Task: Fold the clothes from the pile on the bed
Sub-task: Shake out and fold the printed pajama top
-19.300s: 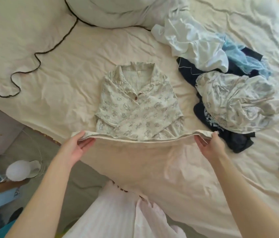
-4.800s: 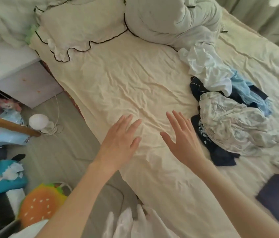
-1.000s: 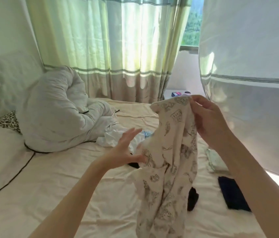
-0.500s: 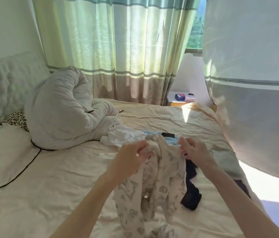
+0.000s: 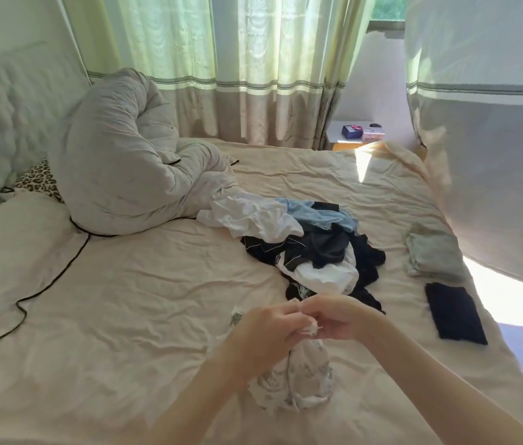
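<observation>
I pinch a bunched edge of the printed garment (image 5: 298, 377) between both hands, left hand (image 5: 266, 329) and right hand (image 5: 337, 322) touching, cloth sagging onto the bed (image 5: 125, 300) before the pile (image 5: 301, 245). Gripping the wrong seam risks a twisted, lopsided fold.

Printed garment (image 5: 301, 377) bunched; mixed pile (image 5: 305, 248) mid-bed

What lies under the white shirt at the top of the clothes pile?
Under the white shirt a dark navy garment with thin white piping shows, and light blue fabric emerges beside it. How far either runs beneath, and whether more clothes lie below, is covered.
</observation>
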`<control>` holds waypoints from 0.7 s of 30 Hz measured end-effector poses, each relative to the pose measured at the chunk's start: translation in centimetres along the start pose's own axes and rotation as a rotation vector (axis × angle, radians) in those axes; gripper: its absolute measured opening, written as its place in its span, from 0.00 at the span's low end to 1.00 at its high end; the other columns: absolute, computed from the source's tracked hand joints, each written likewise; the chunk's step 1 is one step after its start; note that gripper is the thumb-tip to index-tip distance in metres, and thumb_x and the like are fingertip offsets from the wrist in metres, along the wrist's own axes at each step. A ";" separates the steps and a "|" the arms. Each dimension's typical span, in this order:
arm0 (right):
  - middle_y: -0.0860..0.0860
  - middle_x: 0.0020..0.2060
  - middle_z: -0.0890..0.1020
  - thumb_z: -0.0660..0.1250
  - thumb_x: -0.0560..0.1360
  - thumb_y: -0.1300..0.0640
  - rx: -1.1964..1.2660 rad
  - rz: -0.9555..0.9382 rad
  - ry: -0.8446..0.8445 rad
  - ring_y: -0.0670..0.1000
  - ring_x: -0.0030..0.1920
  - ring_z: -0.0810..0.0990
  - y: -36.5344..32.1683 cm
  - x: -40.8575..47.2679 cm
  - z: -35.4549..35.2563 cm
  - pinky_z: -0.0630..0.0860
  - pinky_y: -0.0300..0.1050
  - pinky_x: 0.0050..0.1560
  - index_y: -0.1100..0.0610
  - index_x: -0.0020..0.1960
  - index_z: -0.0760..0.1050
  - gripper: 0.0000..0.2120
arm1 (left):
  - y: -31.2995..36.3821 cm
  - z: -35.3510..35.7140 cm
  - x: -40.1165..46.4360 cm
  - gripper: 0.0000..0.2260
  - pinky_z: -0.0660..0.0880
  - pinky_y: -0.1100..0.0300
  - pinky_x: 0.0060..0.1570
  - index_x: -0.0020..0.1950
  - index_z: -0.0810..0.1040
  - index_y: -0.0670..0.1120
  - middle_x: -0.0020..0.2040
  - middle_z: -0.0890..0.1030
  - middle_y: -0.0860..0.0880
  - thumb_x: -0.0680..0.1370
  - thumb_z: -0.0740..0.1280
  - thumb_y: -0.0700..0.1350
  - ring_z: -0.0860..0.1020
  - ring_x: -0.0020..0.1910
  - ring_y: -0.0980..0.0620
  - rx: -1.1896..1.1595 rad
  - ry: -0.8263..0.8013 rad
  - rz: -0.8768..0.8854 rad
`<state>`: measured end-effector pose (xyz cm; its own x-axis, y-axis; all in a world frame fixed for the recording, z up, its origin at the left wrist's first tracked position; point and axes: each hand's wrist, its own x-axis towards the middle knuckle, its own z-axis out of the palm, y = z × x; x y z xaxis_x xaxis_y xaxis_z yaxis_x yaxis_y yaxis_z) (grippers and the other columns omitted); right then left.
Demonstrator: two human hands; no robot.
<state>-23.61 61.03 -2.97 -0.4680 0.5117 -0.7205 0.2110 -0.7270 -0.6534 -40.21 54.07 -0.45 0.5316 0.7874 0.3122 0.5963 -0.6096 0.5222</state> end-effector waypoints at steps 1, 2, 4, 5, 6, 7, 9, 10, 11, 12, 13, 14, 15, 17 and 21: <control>0.55 0.37 0.79 0.59 0.78 0.65 0.016 -0.033 0.005 0.50 0.36 0.79 0.0 0.0 -0.1 0.76 0.42 0.37 0.64 0.46 0.76 0.07 | -0.1 0.2 -0.2 0.10 0.76 0.58 0.43 0.52 0.82 0.45 0.48 0.81 0.51 0.78 0.64 0.47 0.79 0.42 0.53 -0.053 -0.014 -0.016; 0.54 0.37 0.78 0.58 0.79 0.64 0.038 -0.074 0.017 0.50 0.37 0.76 0.0 -0.1 -0.2 0.75 0.42 0.39 0.63 0.47 0.75 0.08 | -0.3 0.3 -0.5 0.09 0.75 0.61 0.47 0.53 0.82 0.46 0.49 0.81 0.52 0.77 0.65 0.47 0.79 0.45 0.56 -0.122 -0.016 -0.050; 0.53 0.38 0.79 0.57 0.80 0.62 0.118 -0.160 0.022 0.50 0.38 0.76 -0.3 -0.6 -0.7 0.73 0.43 0.41 0.62 0.49 0.76 0.09 | -1.2 0.6 -1.2 0.09 0.75 0.63 0.51 0.56 0.81 0.48 0.51 0.80 0.55 0.77 0.67 0.46 0.78 0.48 0.61 -0.237 0.045 -0.178; 0.53 0.39 0.80 0.58 0.79 0.62 0.158 -0.199 0.010 0.50 0.38 0.77 -0.4 -1.0 -0.9 0.74 0.43 0.42 0.62 0.50 0.77 0.09 | -1.8 0.7 -1.6 0.10 0.75 0.61 0.53 0.58 0.80 0.49 0.52 0.79 0.56 0.77 0.67 0.44 0.77 0.49 0.61 -0.232 0.107 -0.256; 0.54 0.40 0.81 0.59 0.78 0.62 0.187 -0.232 -0.009 0.51 0.39 0.78 -0.6 -1.4 -1.1 0.74 0.44 0.43 0.62 0.50 0.78 0.09 | -2.6 0.8 -2.0 0.13 0.74 0.60 0.54 0.61 0.78 0.49 0.53 0.77 0.57 0.76 0.68 0.43 0.76 0.51 0.62 -0.191 0.177 -0.327; 0.55 0.41 0.82 0.61 0.76 0.61 0.206 -0.258 -0.035 0.52 0.40 0.79 -0.8 -2.0 -1.1 0.75 0.45 0.44 0.62 0.50 0.78 0.09 | -3.5 0.8 -2.3 0.17 0.73 0.59 0.57 0.64 0.75 0.49 0.55 0.74 0.58 0.75 0.69 0.41 0.74 0.53 0.62 -0.156 0.232 -0.395; 0.56 0.41 0.82 0.63 0.73 0.60 0.222 -0.301 -0.086 0.53 0.40 0.81 -1.4 -2.9 -1.0 0.78 0.46 0.42 0.61 0.46 0.80 0.09 | -5.1 0.6 -2.7 0.26 0.68 0.61 0.63 0.70 0.66 0.49 0.60 0.68 0.58 0.74 0.71 0.42 0.68 0.59 0.61 -0.174 0.221 -0.553; 0.56 0.41 0.82 0.63 0.73 0.60 0.230 -0.326 -0.105 0.53 0.40 0.82 -1.6 -3.2 -1.0 0.79 0.46 0.40 0.61 0.46 0.80 0.09 | -5.8 0.4 -2.7 0.30 0.65 0.63 0.65 0.72 0.63 0.50 0.62 0.65 0.59 0.74 0.71 0.44 0.65 0.62 0.61 -0.220 0.159 -0.621; 0.56 0.41 0.82 0.63 0.72 0.60 0.250 -0.353 -0.121 0.53 0.39 0.82 -2.0 -3.5 -0.9 0.79 0.45 0.38 0.62 0.48 0.79 0.09 | -6.3 0.4 -2.7 0.32 0.62 0.64 0.65 0.73 0.60 0.52 0.64 0.63 0.60 0.74 0.71 0.47 0.63 0.64 0.61 -0.273 0.082 -0.666; 0.57 0.40 0.82 0.62 0.72 0.60 0.272 -0.384 -0.131 0.53 0.39 0.82 -2.3 -3.7 -0.9 0.79 0.44 0.37 0.64 0.51 0.78 0.11 | -6.5 0.6 -2.7 0.32 0.61 0.64 0.66 0.73 0.61 0.53 0.65 0.63 0.61 0.73 0.72 0.49 0.63 0.65 0.62 -0.341 0.007 -0.688; 0.56 0.40 0.83 0.62 0.72 0.60 0.287 -0.409 -0.145 0.53 0.38 0.82 -2.7 -4.0 -0.9 0.79 0.44 0.36 0.64 0.52 0.76 0.11 | -6.5 0.8 -2.5 0.29 0.64 0.64 0.64 0.71 0.64 0.55 0.66 0.66 0.61 0.72 0.72 0.50 0.65 0.65 0.61 -0.431 -0.051 -0.706; 0.56 0.39 0.83 0.62 0.72 0.60 0.292 -0.427 -0.153 0.52 0.37 0.82 -3.0 -4.2 -0.9 0.78 0.43 0.35 0.64 0.51 0.76 0.11 | -6.4 1.2 -2.4 0.25 0.69 0.65 0.61 0.66 0.69 0.56 0.64 0.72 0.60 0.72 0.73 0.50 0.69 0.63 0.60 -0.526 -0.089 -0.725; 0.55 0.38 0.83 0.62 0.71 0.60 0.289 -0.435 -0.153 0.52 0.36 0.82 -3.4 -4.4 -0.9 0.78 0.43 0.34 0.64 0.51 0.76 0.11 | -6.2 1.7 -2.3 0.19 0.73 0.66 0.54 0.61 0.73 0.56 0.59 0.77 0.58 0.72 0.72 0.49 0.74 0.59 0.58 -0.593 -0.108 -0.743; 0.55 0.39 0.81 0.63 0.71 0.60 0.279 -0.437 -0.117 0.52 0.36 0.81 -3.9 -4.4 -1.2 0.78 0.43 0.34 0.62 0.49 0.76 0.10 | -5.7 2.6 -2.2 0.06 0.78 0.63 0.48 0.51 0.79 0.48 0.49 0.82 0.53 0.74 0.70 0.46 0.80 0.50 0.54 -0.608 -0.058 -0.795; 0.52 0.32 0.78 0.61 0.76 0.58 0.260 -0.384 0.062 0.48 0.30 0.78 -3.8 -3.9 -2.2 0.76 0.41 0.30 0.57 0.40 0.73 0.07 | -6.4 2.0 -2.8 0.10 0.80 0.52 0.46 0.37 0.77 0.44 0.38 0.79 0.45 0.78 0.66 0.43 0.78 0.39 0.51 -0.672 0.096 -0.994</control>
<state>-20.68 62.83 1.77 -0.4167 0.7868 -0.4553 -0.1935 -0.5661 -0.8013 -44.32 55.57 -6.26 -0.0466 0.9068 -0.4189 0.2726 0.4150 0.8680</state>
